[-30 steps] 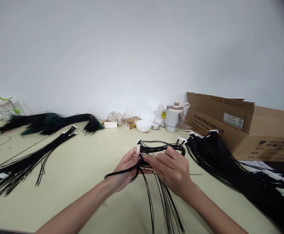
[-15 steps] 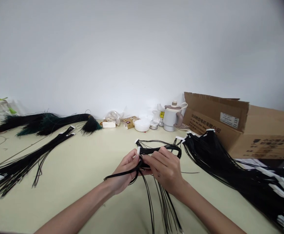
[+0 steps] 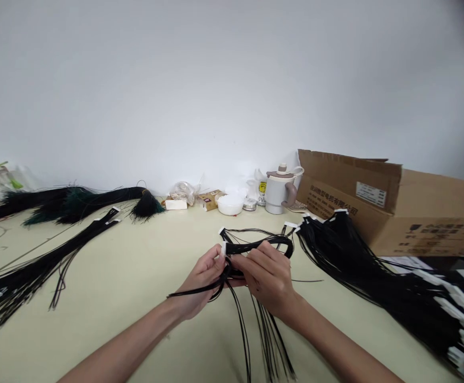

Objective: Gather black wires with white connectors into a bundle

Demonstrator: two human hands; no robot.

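Observation:
Between my two hands is a wire harness of black wires, bent round in a loop, with a white connector at its left end. My left hand is closed on it, thumb and fingers pinching close to that connector. A tube-like black strand crosses over its wrist. My right hand is curled over the wires just right of the connector; its fingertips partly hide them. Loose wire ends hang below my right hand toward the front. Another small white connector lies behind the hands.
On the right lies a big pile of black harnesses with white connectors, before a cardboard box. More wire bundles are at left. Along the wall stand a lidded mug, a white bowl and a small carton.
The whole view has shifted slightly. Both hands keep nearly the same hold on the harness, with hardly any movement of the fingers.

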